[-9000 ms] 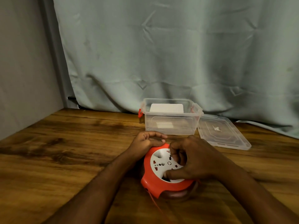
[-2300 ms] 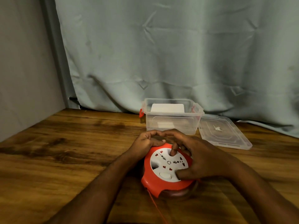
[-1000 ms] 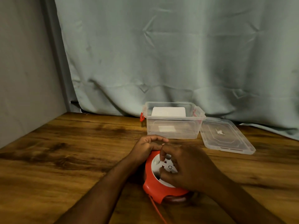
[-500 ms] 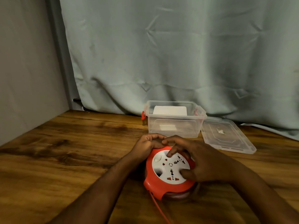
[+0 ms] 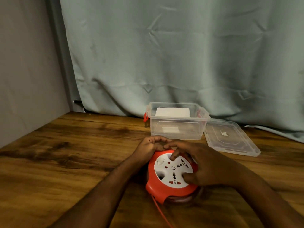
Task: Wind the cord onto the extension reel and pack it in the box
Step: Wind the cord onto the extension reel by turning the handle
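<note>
A round orange extension reel [image 5: 164, 190] with a white socket face [image 5: 172, 171] lies flat on the wooden table [image 5: 65, 162]. My left hand [image 5: 149, 147] grips its far left rim. My right hand [image 5: 202, 167] lies over the right side of the reel, one finger and the thumb curled down onto the white face. An orange cord [image 5: 162, 213] runs from the reel's near side toward the bottom edge of the view. Behind the reel stands an open clear plastic box [image 5: 177, 132] with red latches.
The box's clear lid [image 5: 230, 139] lies flat to its right. A white label shows on the box's back wall. A grey-green curtain [image 5: 181, 55] hangs behind the table, and a grey wall [image 5: 24, 71] closes the left side.
The white socket face has turned under my right hand's fingers; its round button now sits at the upper left. My left hand stays on the rim.
</note>
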Tool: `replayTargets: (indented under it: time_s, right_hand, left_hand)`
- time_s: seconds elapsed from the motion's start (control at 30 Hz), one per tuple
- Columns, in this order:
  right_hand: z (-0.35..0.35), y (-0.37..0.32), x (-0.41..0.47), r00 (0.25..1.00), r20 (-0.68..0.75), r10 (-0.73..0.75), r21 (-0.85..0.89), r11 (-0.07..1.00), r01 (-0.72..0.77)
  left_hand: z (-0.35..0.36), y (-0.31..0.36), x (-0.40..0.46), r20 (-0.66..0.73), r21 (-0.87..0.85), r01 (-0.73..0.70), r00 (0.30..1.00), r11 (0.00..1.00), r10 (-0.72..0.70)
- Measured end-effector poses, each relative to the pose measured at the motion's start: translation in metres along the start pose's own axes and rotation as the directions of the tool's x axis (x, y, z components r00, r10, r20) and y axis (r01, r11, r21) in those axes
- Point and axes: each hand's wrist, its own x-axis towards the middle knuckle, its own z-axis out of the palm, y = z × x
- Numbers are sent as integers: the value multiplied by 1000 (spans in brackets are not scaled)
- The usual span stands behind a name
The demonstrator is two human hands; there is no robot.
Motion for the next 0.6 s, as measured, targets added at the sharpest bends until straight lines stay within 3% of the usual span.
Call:
replayTargets:
  time_s: [0.6]
  right_hand:
    - [-2,-2,-1,1000,7,11,-20,1000,-11]
  left_hand:
    - [0,1,-1,29,-7,5,1000,1000,-5]
